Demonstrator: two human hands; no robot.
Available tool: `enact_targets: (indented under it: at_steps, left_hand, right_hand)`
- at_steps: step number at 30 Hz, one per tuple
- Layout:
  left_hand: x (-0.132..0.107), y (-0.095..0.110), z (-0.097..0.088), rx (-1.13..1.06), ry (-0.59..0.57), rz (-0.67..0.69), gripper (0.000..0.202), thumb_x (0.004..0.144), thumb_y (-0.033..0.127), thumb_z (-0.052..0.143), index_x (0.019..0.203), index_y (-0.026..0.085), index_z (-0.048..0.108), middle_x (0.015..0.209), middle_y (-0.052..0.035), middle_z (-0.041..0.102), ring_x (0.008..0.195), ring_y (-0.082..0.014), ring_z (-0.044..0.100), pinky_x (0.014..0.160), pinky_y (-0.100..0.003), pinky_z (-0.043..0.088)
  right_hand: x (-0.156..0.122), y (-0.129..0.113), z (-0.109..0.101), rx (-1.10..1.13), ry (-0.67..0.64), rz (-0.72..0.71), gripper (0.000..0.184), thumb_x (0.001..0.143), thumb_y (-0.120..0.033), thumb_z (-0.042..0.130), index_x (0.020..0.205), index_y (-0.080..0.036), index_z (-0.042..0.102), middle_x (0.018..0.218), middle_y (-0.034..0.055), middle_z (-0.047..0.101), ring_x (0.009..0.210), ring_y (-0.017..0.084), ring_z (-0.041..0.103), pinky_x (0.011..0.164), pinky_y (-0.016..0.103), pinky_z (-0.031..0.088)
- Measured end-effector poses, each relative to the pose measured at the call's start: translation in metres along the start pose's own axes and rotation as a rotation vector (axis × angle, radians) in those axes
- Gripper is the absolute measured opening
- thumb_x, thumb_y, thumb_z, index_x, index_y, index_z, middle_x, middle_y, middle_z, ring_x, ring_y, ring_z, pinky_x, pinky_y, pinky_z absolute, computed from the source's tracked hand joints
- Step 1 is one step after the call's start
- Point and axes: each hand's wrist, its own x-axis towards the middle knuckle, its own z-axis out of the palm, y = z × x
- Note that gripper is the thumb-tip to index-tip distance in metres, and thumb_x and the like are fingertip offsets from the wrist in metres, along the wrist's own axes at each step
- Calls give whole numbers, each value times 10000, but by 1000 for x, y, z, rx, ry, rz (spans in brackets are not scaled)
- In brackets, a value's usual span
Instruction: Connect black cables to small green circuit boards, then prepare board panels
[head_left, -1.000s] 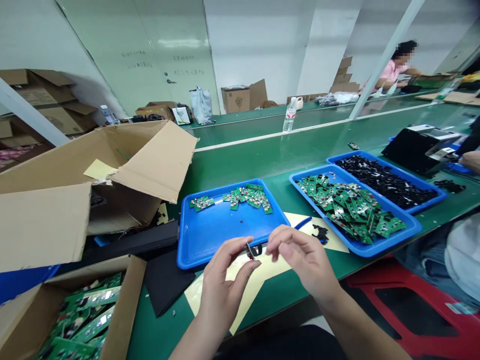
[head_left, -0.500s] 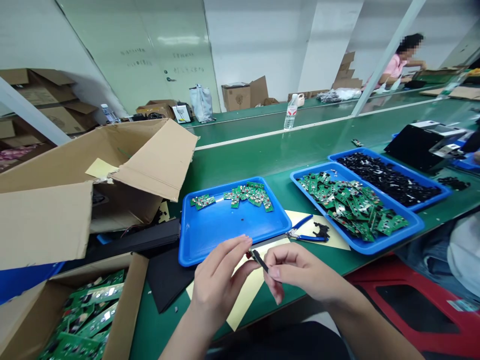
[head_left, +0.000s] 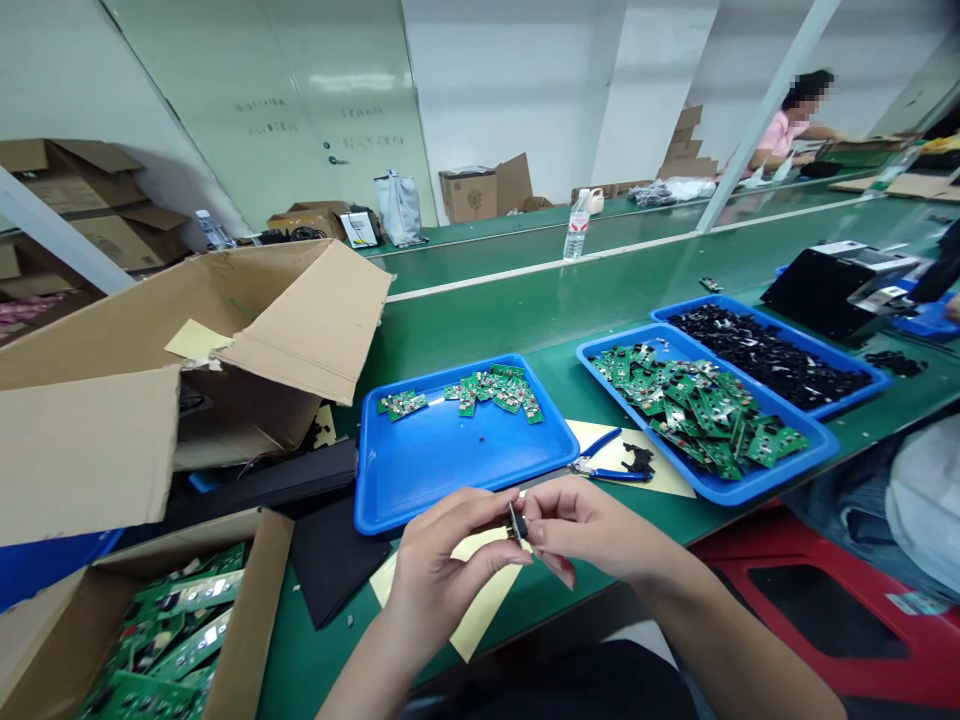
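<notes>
My left hand (head_left: pixel 442 570) and my right hand (head_left: pixel 592 535) meet over the table's near edge, both pinching a small dark part (head_left: pixel 516 522) between their fingertips. Just beyond them lies a blue tray (head_left: pixel 450 460) with a few small green circuit boards (head_left: pixel 495 392) along its far side. Blue-handled cutters (head_left: pixel 604 462) and a black piece (head_left: pixel 639 460) rest on a yellow sheet to the right of that tray.
A blue tray heaped with green boards (head_left: pixel 705 415) and another with black parts (head_left: pixel 765 355) sit at right. A large open cardboard box (head_left: pixel 187 360) stands at left, a box of green boards (head_left: pixel 172 640) below it. A red stool (head_left: pixel 825 620), a water bottle (head_left: pixel 576 226), and a person (head_left: pixel 795 120) far back.
My hands have drawn closer together and slightly nearer to me; the small dark part now stands more upright between both sets of fingertips.
</notes>
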Motion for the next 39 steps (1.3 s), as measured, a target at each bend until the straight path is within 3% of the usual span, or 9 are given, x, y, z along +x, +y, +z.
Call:
enact_targets:
  at_steps: [4,8,15,19,23,28,32,35,39]
  left_hand:
    - [-2,1,0,-9,-39,-65,338,774,202,582,1109,245,575,907,-51,664,789,-142,628,665,-223,535]
    - [-4,1,1,48,-81,-87,338,827,176,495,1157,238,538,1014,-68,640,872,-151,604,715,-228,502]
    - [-4,2,7,-121,-70,-275,322,880,213,380,1154,196,548,862,-64,666,742,-147,624,651,-245,510]
    - [-3,4,8,-256,-55,-415,303,876,275,388,1072,170,595,831,-65,661,620,-128,615,568,-236,516]
    - [3,8,3,-252,-167,-466,298,877,283,384,887,157,654,711,-44,648,583,-120,588,538,-219,489]
    - [9,9,-4,-182,-320,-386,302,879,256,378,807,172,659,701,-38,624,686,-142,579,621,-240,480]
    - [5,4,-3,-71,-228,-285,232,843,237,467,1009,189,621,794,-46,609,702,-136,571,614,-238,482]
    - [1,1,-1,76,-110,-165,337,801,201,543,1138,228,551,893,-50,614,782,-140,583,676,-244,488]
    - [0,0,0,215,-35,1,387,771,161,585,1146,241,535,944,-57,602,839,-143,577,716,-250,489]
  right_hand:
    - [-4,-6,-1,-239,193,-106,238,770,-341,533,626,-158,482,550,-36,475,479,68,446,444,183,362]
    - [-6,-10,-1,-596,327,-322,177,814,-251,496,662,-163,522,614,-11,521,571,94,473,510,207,370]
    - [-3,-7,-4,-1002,426,-652,152,873,-200,429,782,-167,546,707,36,581,663,131,525,610,259,415]
    - [-3,-10,-6,-1096,442,-729,166,877,-166,413,769,-156,539,700,51,577,656,137,527,593,261,426]
    - [-2,-12,-10,-1158,399,-748,178,875,-147,405,752,-144,534,682,57,566,643,142,528,565,261,434]
    - [1,-8,-15,-1060,299,-815,155,867,-129,400,937,-164,534,844,71,578,766,146,561,642,266,480]
    - [-2,-3,-16,-778,391,-780,390,843,-185,469,1220,-209,372,1069,100,539,846,151,575,755,327,494]
    - [-5,-2,-13,-625,483,-695,304,821,-226,512,1119,-200,460,923,74,585,752,148,580,675,301,504]
    - [-7,-4,-5,-711,420,-715,160,767,-197,580,926,-191,563,797,45,604,710,148,563,633,286,483]
